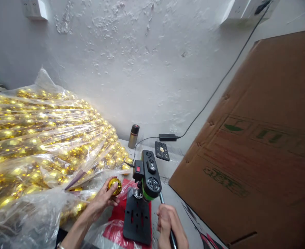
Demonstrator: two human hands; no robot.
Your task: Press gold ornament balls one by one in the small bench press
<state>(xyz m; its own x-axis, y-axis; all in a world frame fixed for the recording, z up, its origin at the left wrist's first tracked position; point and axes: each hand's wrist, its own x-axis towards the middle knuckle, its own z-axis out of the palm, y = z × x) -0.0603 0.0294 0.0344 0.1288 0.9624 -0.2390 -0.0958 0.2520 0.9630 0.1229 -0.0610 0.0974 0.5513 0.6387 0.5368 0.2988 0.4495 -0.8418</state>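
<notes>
Now: gold ball held left, rod held right

Nearest, the right hand is closed in a fist around the dark-gripped rod, whose upper end meets the side of the black device; whether the two are joined, I cannot tell. Across from it, the left hand is partly curled, pinching the gold ball between thumb and fingers, just left of the device and apart from it. That shiny, round surface looks slick, so a loose pinch could let it slip and roll; too hard a squeeze might dent it, if the shell is thin

Under the base plate lies a red sheet, with clear plastic bunched alongside. A sideways push on the rod could make the plate skid on that layer

Farther left, a big clear bag bulges with similar balls; snagging its film could send some spilling. Beyond, on the tabletop, stand a canister and a power adapter, whose taut-looking cable could tug the device if caught
</notes>
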